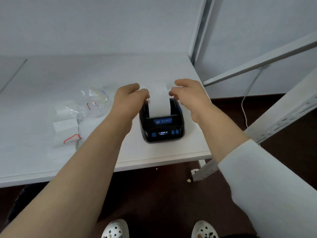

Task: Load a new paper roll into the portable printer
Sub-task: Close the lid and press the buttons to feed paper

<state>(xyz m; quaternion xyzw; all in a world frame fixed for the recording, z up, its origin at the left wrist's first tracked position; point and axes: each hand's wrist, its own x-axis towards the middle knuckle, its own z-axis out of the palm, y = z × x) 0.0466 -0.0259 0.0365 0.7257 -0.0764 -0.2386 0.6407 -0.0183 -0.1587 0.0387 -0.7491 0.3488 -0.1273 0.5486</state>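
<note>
A black portable printer (pixel 162 127) with blue buttons and a lit display stands near the right edge of the white table (pixel 34 157). A white paper strip (pixel 158 104) rises out of its slot and runs away from me. My left hand (pixel 128 98) pinches the strip's left edge above the printer's back. My right hand (pixel 187 93) pinches the right edge at the same height. The roll itself is hidden inside the printer.
Clear plastic wrapping (pixel 93 100) and loose paper pieces with red-edged labels (pixel 66 129) lie left of the printer. A white metal shelf frame (pixel 274 117) and a white cable (pixel 244 107) stand to the right, beyond the table's edge. My shoes show on the dark floor below.
</note>
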